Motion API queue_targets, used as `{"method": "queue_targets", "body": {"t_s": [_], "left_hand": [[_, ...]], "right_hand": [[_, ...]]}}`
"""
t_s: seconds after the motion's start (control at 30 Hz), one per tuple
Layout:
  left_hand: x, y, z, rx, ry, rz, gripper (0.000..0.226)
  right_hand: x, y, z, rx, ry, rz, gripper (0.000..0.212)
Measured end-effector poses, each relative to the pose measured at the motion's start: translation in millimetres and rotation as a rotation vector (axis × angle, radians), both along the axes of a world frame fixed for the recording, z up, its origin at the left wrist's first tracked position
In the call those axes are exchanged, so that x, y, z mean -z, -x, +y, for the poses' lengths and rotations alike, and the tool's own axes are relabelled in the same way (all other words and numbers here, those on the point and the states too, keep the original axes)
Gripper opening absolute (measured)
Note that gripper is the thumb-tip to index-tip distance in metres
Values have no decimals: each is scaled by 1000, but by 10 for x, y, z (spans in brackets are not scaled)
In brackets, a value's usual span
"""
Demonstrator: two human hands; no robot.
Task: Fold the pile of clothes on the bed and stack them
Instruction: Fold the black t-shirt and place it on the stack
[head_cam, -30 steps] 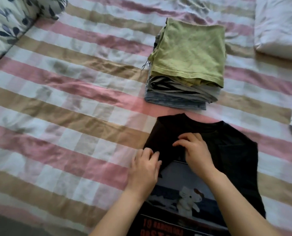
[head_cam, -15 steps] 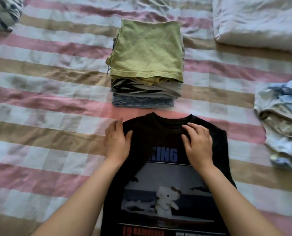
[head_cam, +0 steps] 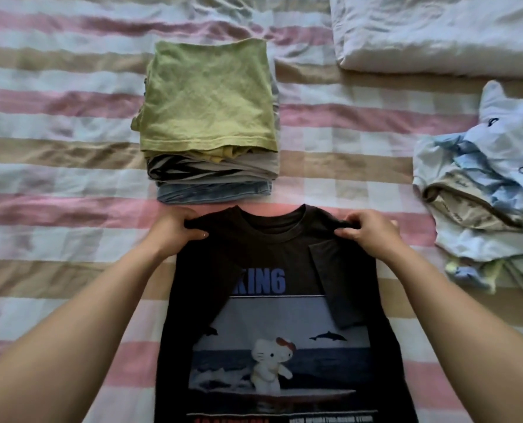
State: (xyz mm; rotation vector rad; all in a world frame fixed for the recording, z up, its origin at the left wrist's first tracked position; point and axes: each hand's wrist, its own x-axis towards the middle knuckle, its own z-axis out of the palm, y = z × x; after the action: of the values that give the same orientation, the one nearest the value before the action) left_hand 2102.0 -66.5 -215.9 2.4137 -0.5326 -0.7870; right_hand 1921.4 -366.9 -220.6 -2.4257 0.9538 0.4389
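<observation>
Well, the left hand (head_cam: 178, 232) and right hand (head_cam: 367, 232) each pinch a shoulder of the black T-shirt (head_cam: 263, 254), sleeves tucked in, final folds pending. Just beyond the grip stands the folded stack (head_cam: 208, 96); right of it, crumpled clothes (head_cam: 483, 190) wait

The black cotton T-shirt with a printed front (head_cam: 278, 315) lies flat on the pink-and-beige striped bed sheet (head_cam: 55, 148), nearest to the person, its collar pointing away. The left hand (head_cam: 174, 228) grips its left shoulder corner and the right hand (head_cam: 367, 232) its right one. Just behind the collar stands the stack of folded clothes (head_cam: 211, 166), with a green folded shirt (head_cam: 208, 96) on top and folded blue denim (head_cam: 214, 192) at the bottom. Well to the right lies a loose heap of pale blue clothes (head_cam: 483, 209), and behind this heap is the white folded quilt (head_cam: 437, 35).
</observation>
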Motion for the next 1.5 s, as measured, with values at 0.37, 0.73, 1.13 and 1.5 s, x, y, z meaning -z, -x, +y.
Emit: {"method": "queue_targets", "body": {"t_s": [0.37, 0.73, 1.13, 1.5], "left_hand": [[63, -182, -207, -180, 69, -152, 26], [-431, 438, 421, -93, 341, -229, 30], [-276, 2073, 1475, 80, 130, -451, 24], [-33, 2598, 1445, -897, 307, 269, 38]], "right_hand": [[32, -305, -156, 127, 3, -138, 33], [-470, 561, 75, 84, -76, -576, 17], [-448, 2354, 1030, -174, 186, -520, 5], [-63, 2697, 1535, 516, -144, -374, 36]]}}
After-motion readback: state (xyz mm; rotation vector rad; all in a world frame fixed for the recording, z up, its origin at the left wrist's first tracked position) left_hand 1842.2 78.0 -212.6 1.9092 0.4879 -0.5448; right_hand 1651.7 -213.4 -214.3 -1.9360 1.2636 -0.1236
